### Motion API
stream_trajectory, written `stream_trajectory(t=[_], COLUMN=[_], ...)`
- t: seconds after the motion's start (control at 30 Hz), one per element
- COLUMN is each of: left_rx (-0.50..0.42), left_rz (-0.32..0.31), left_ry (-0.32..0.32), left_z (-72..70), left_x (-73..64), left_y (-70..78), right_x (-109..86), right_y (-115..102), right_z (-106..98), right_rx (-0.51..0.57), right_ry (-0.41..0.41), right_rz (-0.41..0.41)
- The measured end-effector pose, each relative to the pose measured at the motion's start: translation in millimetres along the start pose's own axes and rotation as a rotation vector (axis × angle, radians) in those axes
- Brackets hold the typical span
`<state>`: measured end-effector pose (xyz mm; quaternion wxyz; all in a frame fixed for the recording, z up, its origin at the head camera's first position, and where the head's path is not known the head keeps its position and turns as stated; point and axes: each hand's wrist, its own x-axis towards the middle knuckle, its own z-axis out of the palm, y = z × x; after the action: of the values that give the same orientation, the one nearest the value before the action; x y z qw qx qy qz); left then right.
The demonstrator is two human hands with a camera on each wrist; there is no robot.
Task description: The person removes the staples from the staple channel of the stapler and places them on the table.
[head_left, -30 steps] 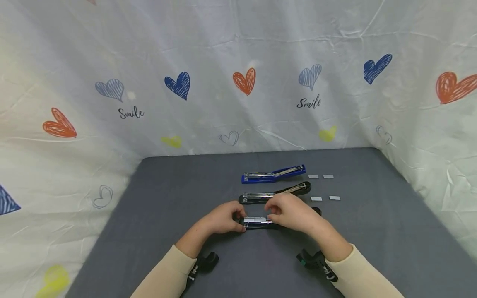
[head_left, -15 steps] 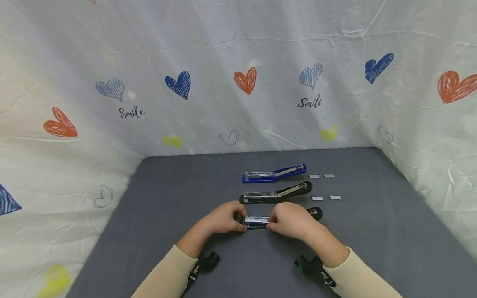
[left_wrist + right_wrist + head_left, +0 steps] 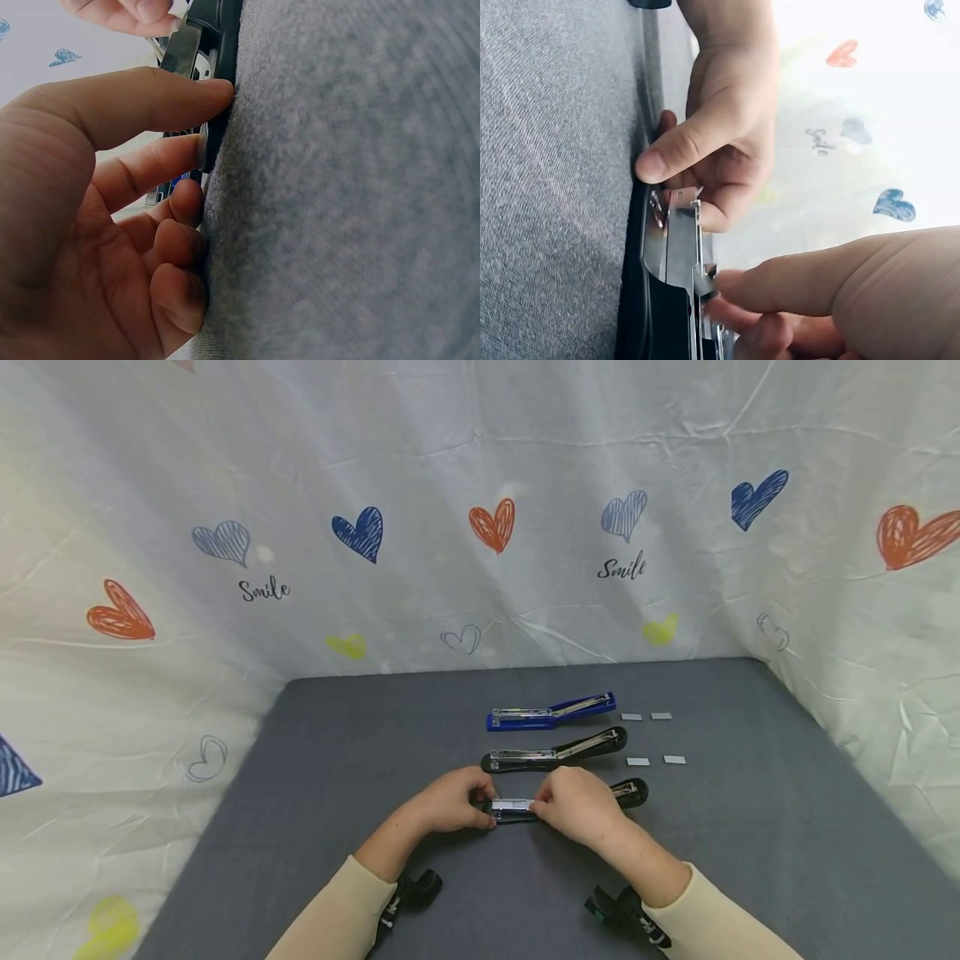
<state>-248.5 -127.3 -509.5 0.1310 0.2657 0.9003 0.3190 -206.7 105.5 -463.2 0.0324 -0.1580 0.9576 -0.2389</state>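
The nearest black stapler lies opened out on the grey table, its metal magazine exposed. My left hand pinches its left end between thumb and index finger; the other fingers curl loosely against the cloth in the left wrist view. Over the middle of the magazine, my right hand pinches a small metal piece, apparently a staple strip, at the magazine's top edge in the right wrist view. My right fingers partly hide that piece, and the hand covers the stapler's hinge in the head view.
Behind lie another opened black stapler and an opened blue stapler. Two staple strips lie right of the black one, and two more staple strips right of the blue one. A white curtain with printed hearts surrounds the table.
My right hand has come down and slid left along the magazine, uncovering the stapler's raised right end. My left hand has kept its grip in the same place.
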Motion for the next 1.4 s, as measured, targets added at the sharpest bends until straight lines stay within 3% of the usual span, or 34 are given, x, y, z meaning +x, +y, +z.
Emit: stream_trajectory(t=[0.23,0.5,0.63,0.87,1.0,1.27,1.4], left_rx=[0.003,0.0,-0.002,0.002,0.0,-0.001,0.004], left_rz=[0.002,-0.008,-0.004,0.003,0.006,-0.002,-0.013], left_ry=[-0.001,-0.003,0.0,0.001,0.002,0.001,0.002], left_z=[0.4,1.0,1.4,0.8,1.2,0.7,1.0], left_x=[0.2,-0.7,-0.9,-0.6,-0.2,-0.5,-0.3], left_y=[-0.3,0.5,0.4,0.3,0.5,2.1,1.9], right_x=[3.9,6.7,6.5,5.8,4.9,6.1,7.9], right_y=[3,4,4,5,6,10,12], right_z=[2,4,6,10,9,0,0], right_rx=[0.098,0.223,0.173,0.003,-0.063,-0.047,-0.096], right_ry=[0.054,0.02,0.007,0.06,0.066,0.016,-0.005], right_rz=[-0.019,-0.002,-0.086,-0.203,-0.208,-0.176,-0.198])
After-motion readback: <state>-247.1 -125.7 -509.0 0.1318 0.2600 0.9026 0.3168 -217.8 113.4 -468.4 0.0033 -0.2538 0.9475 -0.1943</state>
